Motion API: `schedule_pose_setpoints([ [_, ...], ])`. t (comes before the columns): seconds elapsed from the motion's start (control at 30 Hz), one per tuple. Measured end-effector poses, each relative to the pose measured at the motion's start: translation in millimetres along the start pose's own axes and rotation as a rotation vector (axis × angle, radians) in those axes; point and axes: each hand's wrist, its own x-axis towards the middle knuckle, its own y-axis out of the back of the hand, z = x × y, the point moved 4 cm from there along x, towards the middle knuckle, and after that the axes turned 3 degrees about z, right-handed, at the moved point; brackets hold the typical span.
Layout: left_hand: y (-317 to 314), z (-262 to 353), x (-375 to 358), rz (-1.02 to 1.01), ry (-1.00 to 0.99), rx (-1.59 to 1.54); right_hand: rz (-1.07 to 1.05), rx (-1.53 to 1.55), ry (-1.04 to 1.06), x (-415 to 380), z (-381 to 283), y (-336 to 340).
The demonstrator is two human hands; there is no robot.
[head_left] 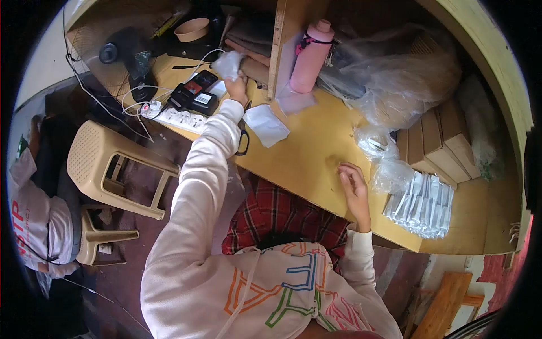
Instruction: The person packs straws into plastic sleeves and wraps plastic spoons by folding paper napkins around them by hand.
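We see a white packet pinched in the left hand, left of the wooden divider.

Its crumpled body points up and away from the fingers toward the table's back; blur leaves us unsure of its long axis. Just beside it lie black boxes; nearer the front edge, a white sheet. From there we see the yellow tabletop spread toward the right hand, its fingers loosely bent around nothing, its wrist at the front edge. Silvery packets sit rightward; a beige stool stands on the floor at left.
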Motion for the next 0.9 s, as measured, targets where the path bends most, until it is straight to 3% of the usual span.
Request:
schedule_pose_setpoints([
  [0.1, -15.0, 24.1, -17.6, 0.154, 0.202, -0.150, 0.029, 0.026, -0.041, -7.4, 14.0, -3.6],
  [0.3, -11.4, 13.7, -11.4, 0.278, 0.216, 0.024, -0.009, 0.105, -0.153, -18.5, 33.3, -12.1],
  [0.5, -13.2, 43.4, -19.3, 0.006, 0.484, -0.092, 0.007, 0.179, -0.173, -27.2, 49.1, -9.9],
  [0.6, -8.2, 45.3, -14.4, 0.101, 0.441, 0.095, 0.017, 0.210, -0.188, -28.5, 45.1, -8.5],
  [0.7, -6.5, 50.0, -14.0, 0.083, 0.284, 0.080, 0.037, 0.151, -0.167, -25.7, 44.1, -7.8],
  [0.83, 2.4, 42.1, -12.4, 0.120, 0.314, 0.231, -0.004, 0.059, -0.133, -11.5, 41.5, -12.3],
  [0.9, 11.0, 28.0, -4.5, 0.109, 0.305, 0.302, -0.125, 0.251, -0.122, 10.0, 32.8, -34.6],
])
